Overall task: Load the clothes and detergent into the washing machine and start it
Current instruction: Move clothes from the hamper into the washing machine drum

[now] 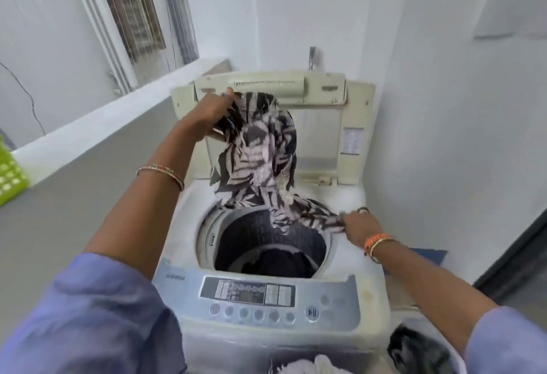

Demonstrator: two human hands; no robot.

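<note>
A white top-loading washing machine (349,258) stands in front of me with its lid (319,125) folded up at the back. Over the open drum (266,234) hangs a black-and-white patterned garment (260,148). My left hand (211,111) grips its upper end high up near the lid. My right hand (359,227) grips its lower end at the drum's right rim. Dark clothes (275,261) lie at the bottom of the drum. The control panel (254,299) with its row of buttons faces me at the front.
More clothes (414,350), dark and white, lie in a container at the bottom right, below the machine's front. A green plastic basket (11,175) sits on the grey ledge at the left. White walls close in the machine behind and to the right.
</note>
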